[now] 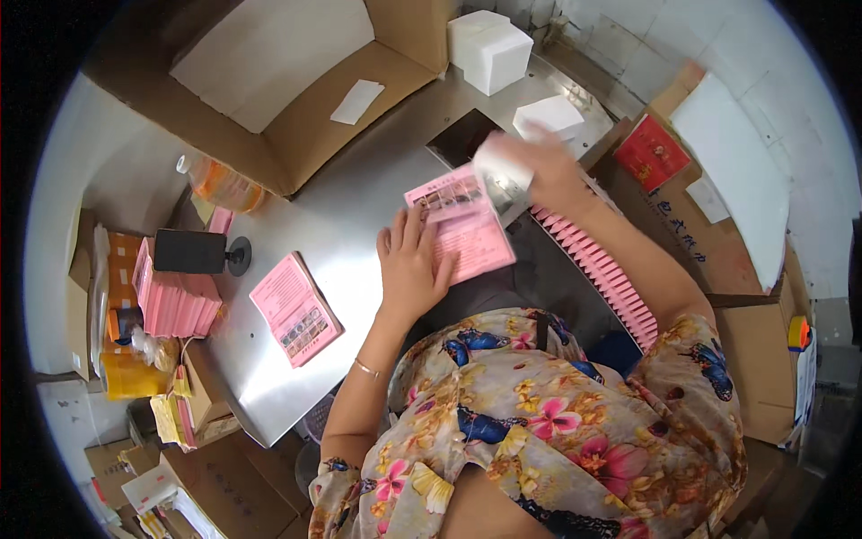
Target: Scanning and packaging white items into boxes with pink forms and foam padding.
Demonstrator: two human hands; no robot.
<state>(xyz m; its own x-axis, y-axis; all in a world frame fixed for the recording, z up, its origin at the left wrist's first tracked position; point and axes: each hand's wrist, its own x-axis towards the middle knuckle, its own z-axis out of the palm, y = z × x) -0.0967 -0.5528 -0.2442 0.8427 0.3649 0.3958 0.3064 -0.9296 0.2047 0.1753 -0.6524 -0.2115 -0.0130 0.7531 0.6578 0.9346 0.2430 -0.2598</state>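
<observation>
My left hand (pixel 415 262) lies on a pink printed packet (pixel 474 244), its fingers stretched over the packet's left side at the near edge of the metal table. Over the packet's upper right corner, my right hand (pixel 549 172) is smeared by motion. Its fingers are closed on a white, paper-like piece (pixel 499 169); the exact kind is too blurred to tell. To the left of my left hand lies a small stack of pink packets (pixel 298 310). Beneath my right forearm stretches a long row of pink packets (pixel 597 274), standing closely side by side.
A large open cardboard box (pixel 359 121) stands at the back, holding white paper. White blocks (pixel 490 52) sit at the far right corner. On the left are an orange drink bottle (pixel 224 182), a black stand (pixel 190 251) and more pink packets (pixel 180 301). Cartons (pixel 664 216) flank the right.
</observation>
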